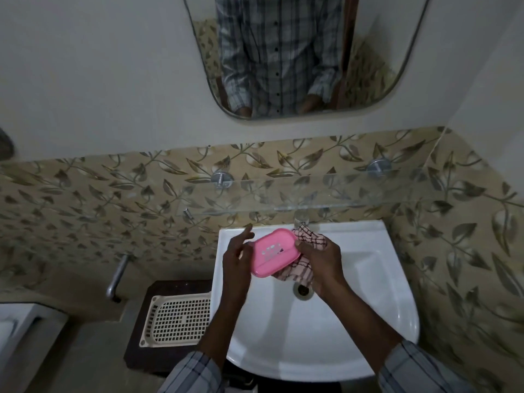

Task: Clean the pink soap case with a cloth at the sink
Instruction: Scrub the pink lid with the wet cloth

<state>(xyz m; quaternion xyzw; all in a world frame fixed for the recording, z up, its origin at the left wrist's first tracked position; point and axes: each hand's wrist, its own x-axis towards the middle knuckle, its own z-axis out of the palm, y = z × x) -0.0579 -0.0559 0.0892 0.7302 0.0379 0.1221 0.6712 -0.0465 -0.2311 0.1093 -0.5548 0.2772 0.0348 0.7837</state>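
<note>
Head view, looking down over a wash basin. The right hand (320, 262) grasps the pink soap case (276, 252). Its thumb presses on the case's three o'clock rim, and a pink checked cloth (310, 241) is bunched between the palm and the underside. The left hand (236, 258) is released, fingers loosely straight, just beside the case's nine o'clock end. I cannot tell whether it touches.

The case sits label side up and tilted, held in the air above the white sink (368, 293). The drain (302, 290) lies at five o'clock from it. The tap (301, 219) is at one o'clock, just behind the cloth. A glass shelf (312, 207) runs at twelve o'clock, with a mirror (283, 52) above it. A cream slotted tray (175, 316) rests at seven o'clock, beside the basin.

The step appears to be wiping the case. To do it well, the left hand should probably take a firm hold of the nine o'clock end. That would free the right hand to draw the cloth over the top and along the rim. The smooth plastic likely slips, so the case is best kept over the basin.
</note>
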